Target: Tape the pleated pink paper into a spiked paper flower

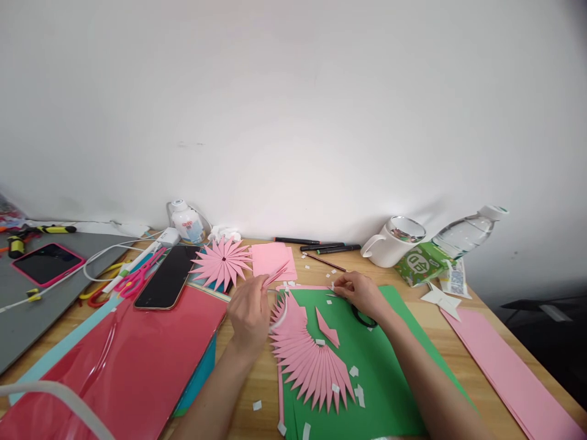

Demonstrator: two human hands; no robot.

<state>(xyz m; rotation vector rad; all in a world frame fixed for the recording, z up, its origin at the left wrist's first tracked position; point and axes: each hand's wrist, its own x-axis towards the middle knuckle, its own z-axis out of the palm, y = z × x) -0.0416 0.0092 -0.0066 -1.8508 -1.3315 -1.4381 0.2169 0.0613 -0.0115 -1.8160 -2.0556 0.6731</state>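
My left hand (250,311) is closed on a folded pink paper piece (277,273), held up above the table's middle. Under and beside that hand, a roll of tape (283,315) lies over a fan of folded pink paper points (316,366) on green paper (389,373). My right hand (360,293) has its fingers pinched together at the green sheet's far edge; what they grip is too small to make out. Black-handled scissors (365,318) lie under this hand, partly hidden. A loose folded pink piece (326,329) rests between the hands, with small white scraps (354,371) around.
A pink paper star wheel (224,260), pink squares (270,260) and pens (330,248) lie behind. Left are a phone (167,278), pink scissors (137,278) and a red sheet (114,360). Right stand a white mug (389,244), green box (417,266) and tilted water bottle (468,235).
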